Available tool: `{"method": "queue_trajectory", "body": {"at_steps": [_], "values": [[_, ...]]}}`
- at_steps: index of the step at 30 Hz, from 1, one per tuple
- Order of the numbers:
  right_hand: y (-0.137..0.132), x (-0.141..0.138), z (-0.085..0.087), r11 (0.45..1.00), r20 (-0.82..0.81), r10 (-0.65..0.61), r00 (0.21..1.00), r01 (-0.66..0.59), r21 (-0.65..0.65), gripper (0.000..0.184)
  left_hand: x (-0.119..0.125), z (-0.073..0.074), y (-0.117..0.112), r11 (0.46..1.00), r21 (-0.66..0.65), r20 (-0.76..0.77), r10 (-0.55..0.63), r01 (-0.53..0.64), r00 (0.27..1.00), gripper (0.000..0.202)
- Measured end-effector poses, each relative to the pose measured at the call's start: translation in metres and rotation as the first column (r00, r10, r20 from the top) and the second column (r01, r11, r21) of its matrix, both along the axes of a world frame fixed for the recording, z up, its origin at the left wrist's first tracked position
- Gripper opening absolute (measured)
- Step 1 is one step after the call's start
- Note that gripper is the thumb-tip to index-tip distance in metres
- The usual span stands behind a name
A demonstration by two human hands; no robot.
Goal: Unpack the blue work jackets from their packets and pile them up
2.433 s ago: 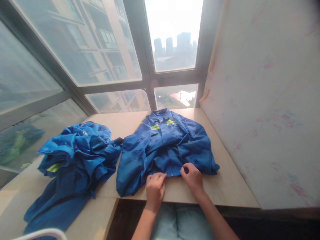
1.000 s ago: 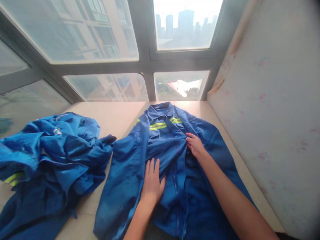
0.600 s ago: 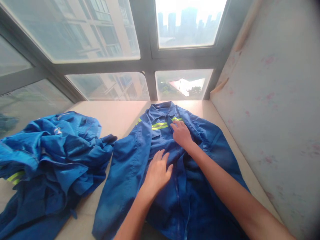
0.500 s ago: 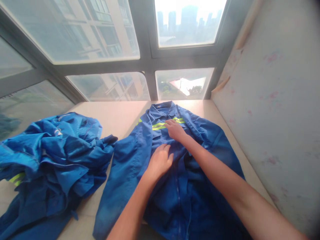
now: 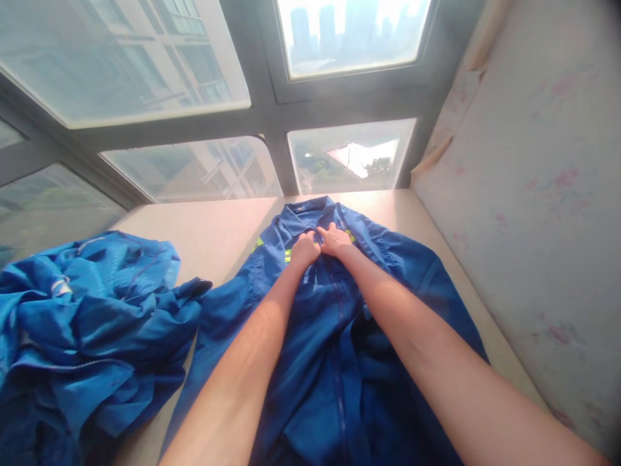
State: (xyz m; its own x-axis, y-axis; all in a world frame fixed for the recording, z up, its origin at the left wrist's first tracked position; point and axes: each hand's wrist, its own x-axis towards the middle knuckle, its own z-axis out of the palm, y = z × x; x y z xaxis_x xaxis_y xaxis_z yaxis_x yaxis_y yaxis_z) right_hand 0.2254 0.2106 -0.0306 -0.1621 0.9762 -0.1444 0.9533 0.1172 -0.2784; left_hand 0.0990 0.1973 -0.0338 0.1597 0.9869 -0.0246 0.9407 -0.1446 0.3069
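Observation:
A blue work jacket (image 5: 339, 362) with yellow-green reflective stripes lies spread face up on the wooden table (image 5: 213, 226), collar toward the window. Both my arms reach over it. My left hand (image 5: 305, 249) and my right hand (image 5: 334, 238) meet at the top of the front opening just below the collar. Each hand is closed, pinching the jacket's fabric there, and the two touch each other. The stripes are mostly hidden under my hands.
A crumpled heap of blue work clothes (image 5: 87, 323) lies on the table at the left. Large windows (image 5: 204, 162) rise behind the table. A pale patterned wall (image 5: 533, 194) closes off the right side, close to the jacket's sleeve.
Both hands slid up the jacket front from the hem to the collar. They now pinch the fabric together below the collar. The view has leaned forward.

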Motion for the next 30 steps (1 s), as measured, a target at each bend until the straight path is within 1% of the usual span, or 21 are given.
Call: {"method": "queue_trajectory", "body": {"at_steps": [3, 5, 8, 10, 13, 16, 19, 23, 27, 30], "values": [[0.008, 0.003, 0.003, 0.999, 0.009, 0.029, 1.0, -0.028, -0.044, 0.048, 0.0, -0.007, 0.026, 0.999, -0.002, 0.02, 0.052, -0.052, 0.998, 0.05], [0.012, 0.007, 0.003, 0.997, 0.009, 0.043, 0.999, -0.042, -0.067, 0.047, -0.002, -0.008, 0.04, 0.998, -0.017, 0.036, 0.055, -0.055, 0.998, 0.049], [0.016, 0.011, 0.004, 0.994, 0.001, 0.07, 0.998, -0.07, -0.078, 0.049, -0.006, -0.007, 0.055, 0.999, -0.021, 0.062, 0.035, -0.033, 0.997, 0.043], [0.017, 0.013, 0.003, 0.993, -0.005, 0.083, 0.997, -0.083, -0.078, 0.051, -0.007, -0.007, 0.06, 1.0, -0.003, 0.075, 0.026, -0.026, 0.997, 0.036], [0.018, 0.015, 0.001, 0.992, -0.013, 0.095, 0.995, -0.096, -0.077, 0.055, -0.006, -0.008, 0.059, 0.999, 0.037, 0.093, 0.014, -0.017, 0.996, 0.027], [0.017, 0.02, -0.001, 0.99, -0.02, 0.12, 0.993, -0.121, -0.065, 0.057, -0.003, -0.012, 0.053, 0.997, 0.072, 0.099, -0.014, 0.007, 0.995, 0.022], [0.017, 0.025, -0.003, 0.985, -0.02, 0.16, 0.987, -0.161, -0.056, 0.057, -0.002, -0.016, 0.046, 0.995, 0.104, 0.089, -0.018, 0.009, 0.996, 0.022], [0.02, 0.025, -0.001, 0.976, -0.009, 0.203, 0.979, -0.203, -0.08, 0.056, -0.003, -0.02, 0.041, 0.992, 0.124, 0.063, -0.012, 0.004, 0.998, 0.024], [0.025, 0.021, 0.002, 0.974, 0.003, 0.208, 0.978, -0.207, -0.098, 0.055, -0.003, -0.022, 0.041, 0.992, 0.124, 0.038, -0.029, 0.024, 0.999, 0.024], [0.028, 0.019, 0.001, 0.974, 0.011, 0.2, 0.98, -0.198, -0.108, 0.052, -0.002, -0.02, 0.038, 0.991, 0.12, 0.028, -0.06, 0.056, 0.998, 0.024]]}}
